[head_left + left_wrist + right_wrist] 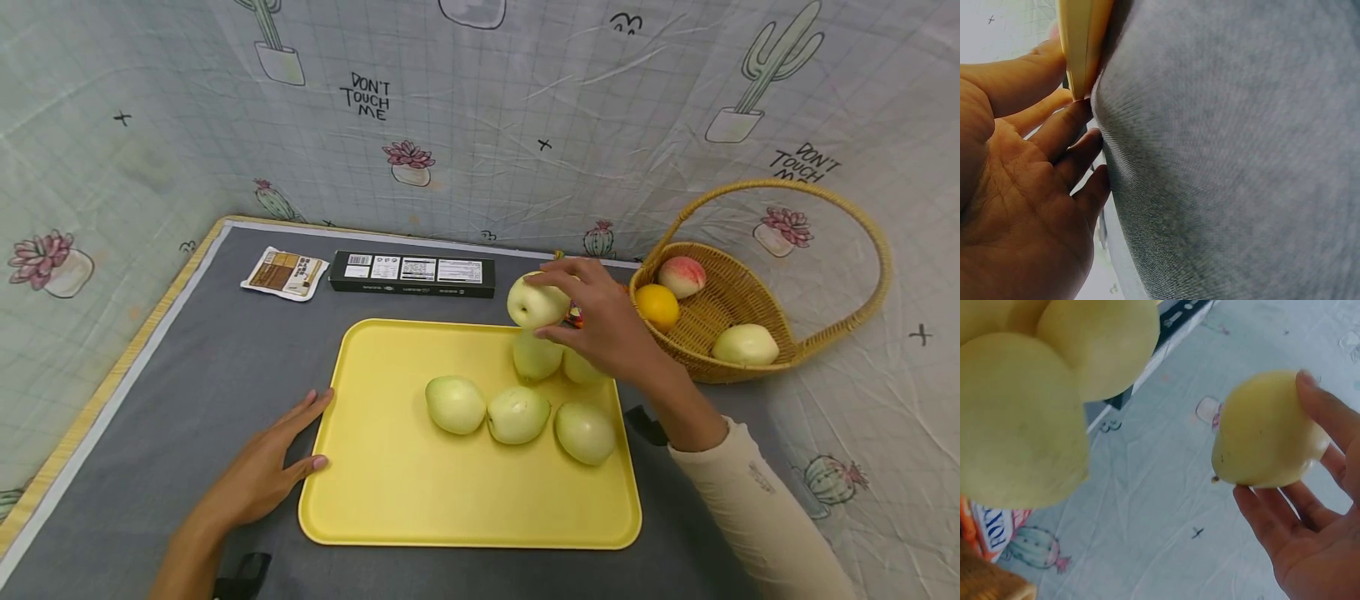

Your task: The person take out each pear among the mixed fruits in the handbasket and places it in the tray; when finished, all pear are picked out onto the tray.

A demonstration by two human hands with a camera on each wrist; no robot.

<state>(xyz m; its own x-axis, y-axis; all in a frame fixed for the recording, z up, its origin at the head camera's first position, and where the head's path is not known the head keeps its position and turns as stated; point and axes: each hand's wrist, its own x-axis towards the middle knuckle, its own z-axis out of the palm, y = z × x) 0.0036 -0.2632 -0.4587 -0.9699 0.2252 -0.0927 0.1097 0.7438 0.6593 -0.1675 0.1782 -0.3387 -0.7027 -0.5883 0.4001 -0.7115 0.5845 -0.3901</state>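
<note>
My right hand holds a pale yellow-green pear between thumb and fingers, raised over the far right part of a yellow tray. In the right wrist view, this pear shows its stem pointing away from the palm. Several similar pears lie on the tray, among them a left one, a middle one and a right one; others sit partly hidden beneath the right hand. With fingers extended, my left hand touches the tray's left edge; the left wrist view shows its thumb at the rim.
A wicker basket with a tall handle stands at right, containing a peach, an orange fruit and a pale pear. Behind the tray lie a black box and a snack packet. A colourful wrapper is partly hidden.
</note>
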